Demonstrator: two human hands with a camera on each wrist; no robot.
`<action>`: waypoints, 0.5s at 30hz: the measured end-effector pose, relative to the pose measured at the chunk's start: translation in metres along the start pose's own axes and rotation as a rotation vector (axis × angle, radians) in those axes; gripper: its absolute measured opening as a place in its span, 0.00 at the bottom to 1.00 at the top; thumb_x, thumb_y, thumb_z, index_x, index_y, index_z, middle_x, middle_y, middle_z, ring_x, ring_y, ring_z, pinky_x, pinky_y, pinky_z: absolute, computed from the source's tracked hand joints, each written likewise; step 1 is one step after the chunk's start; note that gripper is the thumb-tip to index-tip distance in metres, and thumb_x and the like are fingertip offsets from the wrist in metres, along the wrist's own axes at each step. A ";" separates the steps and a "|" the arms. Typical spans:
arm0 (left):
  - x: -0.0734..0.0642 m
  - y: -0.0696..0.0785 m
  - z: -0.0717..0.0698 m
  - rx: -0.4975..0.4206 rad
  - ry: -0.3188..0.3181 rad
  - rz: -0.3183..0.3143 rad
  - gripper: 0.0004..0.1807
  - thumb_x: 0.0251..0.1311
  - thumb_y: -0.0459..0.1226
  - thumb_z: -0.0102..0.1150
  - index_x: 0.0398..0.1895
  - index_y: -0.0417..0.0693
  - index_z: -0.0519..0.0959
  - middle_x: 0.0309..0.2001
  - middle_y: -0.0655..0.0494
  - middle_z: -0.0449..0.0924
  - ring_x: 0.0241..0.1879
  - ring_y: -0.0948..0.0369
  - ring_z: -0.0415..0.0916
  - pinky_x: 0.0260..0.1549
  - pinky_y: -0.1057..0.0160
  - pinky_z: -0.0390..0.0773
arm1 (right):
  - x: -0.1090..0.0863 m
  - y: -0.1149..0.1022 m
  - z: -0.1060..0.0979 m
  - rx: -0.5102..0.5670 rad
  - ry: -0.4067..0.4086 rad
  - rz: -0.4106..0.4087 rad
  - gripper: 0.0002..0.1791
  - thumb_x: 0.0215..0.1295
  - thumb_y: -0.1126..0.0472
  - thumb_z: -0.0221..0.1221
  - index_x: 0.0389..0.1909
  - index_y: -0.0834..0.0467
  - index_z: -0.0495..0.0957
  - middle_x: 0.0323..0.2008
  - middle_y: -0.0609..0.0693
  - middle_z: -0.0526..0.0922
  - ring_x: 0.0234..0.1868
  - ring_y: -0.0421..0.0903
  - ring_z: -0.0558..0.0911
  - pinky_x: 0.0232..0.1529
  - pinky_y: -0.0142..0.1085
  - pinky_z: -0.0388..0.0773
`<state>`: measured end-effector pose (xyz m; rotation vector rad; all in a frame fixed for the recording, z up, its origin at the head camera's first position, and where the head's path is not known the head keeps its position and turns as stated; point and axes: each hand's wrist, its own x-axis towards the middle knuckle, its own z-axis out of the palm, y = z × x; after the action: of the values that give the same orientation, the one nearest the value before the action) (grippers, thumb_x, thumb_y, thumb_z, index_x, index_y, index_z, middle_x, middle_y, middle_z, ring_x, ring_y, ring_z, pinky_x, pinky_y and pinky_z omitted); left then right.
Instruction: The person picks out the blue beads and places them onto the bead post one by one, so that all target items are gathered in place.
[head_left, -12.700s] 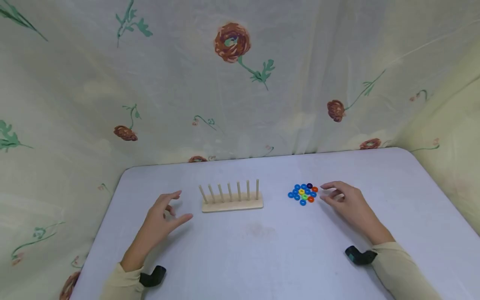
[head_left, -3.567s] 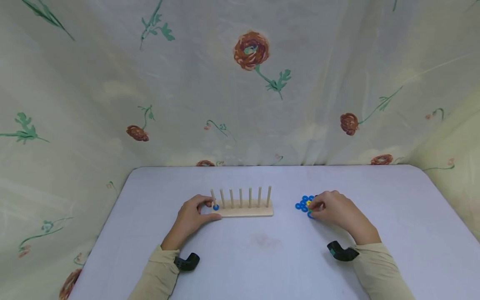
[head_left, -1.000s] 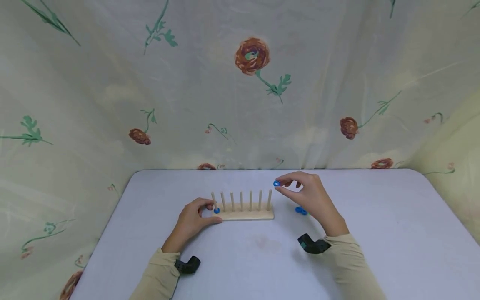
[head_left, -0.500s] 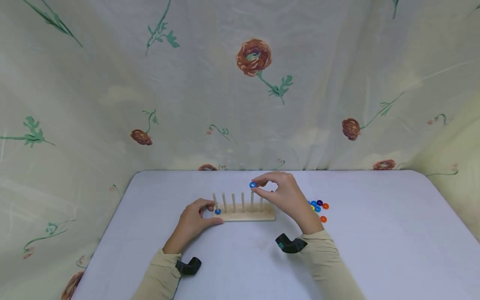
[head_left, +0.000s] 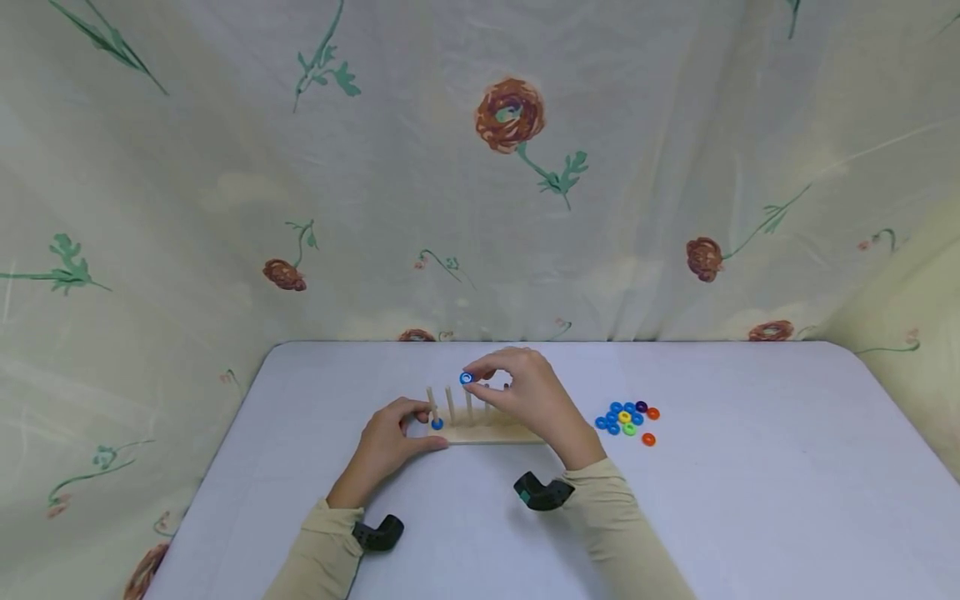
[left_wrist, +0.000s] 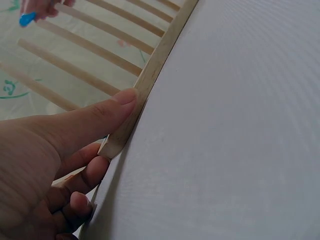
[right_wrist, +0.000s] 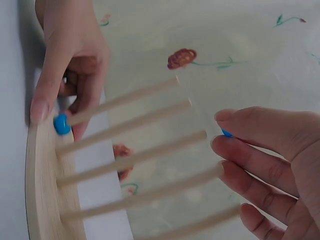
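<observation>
My left hand (head_left: 384,435) grips the left end of a wooden peg rack (head_left: 487,433), its thumb along the front edge and its fingers behind. The rack has several upright pegs. Around the foot of the leftmost peg sits a blue ring (head_left: 437,424), seen also in the right wrist view beside the left thumb. Between thumb and index fingertip, my right hand (head_left: 521,390) pinches a second blue ring (head_left: 467,378), mostly covered by fingers in the right wrist view. In the head view this ring appears at the third peg's top; the right hand hides the rightmost pegs.
Loose rings in blue, yellow (head_left: 625,417), green (head_left: 629,429), purple (head_left: 641,407) and orange (head_left: 648,439) lie on the white table (head_left: 765,467), right of the rack. A flowered curtain (head_left: 600,250) hangs behind the table's back edge.
Over the last second the right hand has carried the blue ring leftward over the rack, uncovering the loose rings. The left hand holds the rack in place. Earlier, both hands were off everything.
</observation>
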<state>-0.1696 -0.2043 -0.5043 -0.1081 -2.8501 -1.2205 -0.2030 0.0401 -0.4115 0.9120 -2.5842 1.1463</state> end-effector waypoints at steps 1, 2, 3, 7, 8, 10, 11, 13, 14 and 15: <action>0.000 0.000 0.000 0.000 -0.001 0.000 0.29 0.43 0.47 0.85 0.49 0.48 0.86 0.39 0.58 0.82 0.30 0.63 0.64 0.29 0.68 0.63 | 0.001 -0.002 0.002 -0.001 -0.001 -0.007 0.10 0.64 0.55 0.72 0.45 0.50 0.90 0.40 0.42 0.91 0.43 0.40 0.86 0.45 0.40 0.82; 0.000 0.000 0.000 -0.003 -0.001 0.002 0.29 0.43 0.47 0.85 0.49 0.49 0.86 0.39 0.58 0.82 0.29 0.63 0.64 0.29 0.68 0.63 | 0.003 -0.004 0.004 -0.002 -0.003 -0.015 0.10 0.64 0.55 0.72 0.45 0.50 0.90 0.40 0.42 0.92 0.43 0.40 0.86 0.45 0.40 0.82; 0.000 0.000 -0.001 -0.003 -0.002 0.002 0.28 0.43 0.47 0.85 0.48 0.49 0.86 0.39 0.58 0.82 0.29 0.63 0.64 0.29 0.68 0.63 | 0.004 -0.005 0.006 -0.001 -0.005 -0.022 0.10 0.64 0.55 0.72 0.45 0.50 0.90 0.40 0.43 0.92 0.43 0.40 0.86 0.45 0.41 0.83; 0.000 0.001 -0.001 -0.010 -0.003 0.007 0.27 0.44 0.47 0.84 0.47 0.49 0.86 0.39 0.59 0.81 0.29 0.64 0.64 0.28 0.68 0.62 | 0.010 -0.012 0.016 0.005 -0.021 -0.040 0.10 0.65 0.56 0.71 0.46 0.51 0.91 0.40 0.43 0.92 0.43 0.40 0.87 0.45 0.40 0.83; 0.000 0.000 -0.001 -0.013 -0.005 0.006 0.26 0.45 0.47 0.84 0.47 0.49 0.86 0.39 0.59 0.81 0.29 0.64 0.63 0.28 0.68 0.62 | 0.012 -0.014 0.018 0.005 -0.026 -0.044 0.10 0.65 0.56 0.71 0.46 0.51 0.91 0.40 0.43 0.92 0.43 0.40 0.87 0.47 0.41 0.82; 0.000 0.000 -0.001 -0.014 -0.006 0.007 0.26 0.45 0.48 0.84 0.48 0.50 0.87 0.39 0.59 0.81 0.28 0.64 0.64 0.27 0.68 0.62 | 0.014 -0.016 0.022 -0.004 -0.031 -0.052 0.10 0.65 0.56 0.71 0.46 0.50 0.91 0.40 0.43 0.92 0.43 0.40 0.87 0.50 0.41 0.80; 0.000 -0.001 -0.001 -0.013 -0.005 0.012 0.26 0.45 0.48 0.84 0.48 0.50 0.87 0.39 0.59 0.82 0.28 0.64 0.64 0.27 0.68 0.63 | 0.015 -0.017 0.024 -0.012 -0.029 -0.061 0.10 0.65 0.55 0.71 0.46 0.51 0.91 0.40 0.43 0.92 0.43 0.40 0.87 0.51 0.42 0.79; 0.000 -0.002 -0.001 -0.012 -0.007 0.018 0.25 0.46 0.48 0.84 0.47 0.51 0.87 0.39 0.60 0.82 0.29 0.64 0.64 0.28 0.69 0.63 | 0.016 -0.019 0.028 -0.025 -0.026 -0.073 0.10 0.65 0.55 0.71 0.45 0.50 0.91 0.39 0.43 0.92 0.43 0.40 0.87 0.53 0.43 0.79; 0.000 -0.002 -0.001 -0.012 -0.008 0.018 0.25 0.45 0.48 0.84 0.47 0.51 0.87 0.39 0.60 0.82 0.29 0.64 0.64 0.28 0.69 0.63 | 0.017 -0.020 0.029 -0.031 -0.022 -0.080 0.09 0.65 0.55 0.71 0.45 0.51 0.91 0.39 0.43 0.92 0.42 0.39 0.87 0.53 0.43 0.79; 0.001 -0.002 -0.001 -0.010 -0.007 0.022 0.25 0.45 0.48 0.84 0.47 0.51 0.86 0.39 0.60 0.82 0.29 0.64 0.64 0.28 0.69 0.63 | 0.017 -0.020 0.031 -0.039 -0.016 -0.089 0.09 0.65 0.55 0.71 0.45 0.51 0.91 0.39 0.43 0.92 0.42 0.39 0.87 0.53 0.43 0.79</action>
<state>-0.1705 -0.2070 -0.5050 -0.1447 -2.8412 -1.2331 -0.2019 -0.0005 -0.4135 1.0205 -2.5413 1.0665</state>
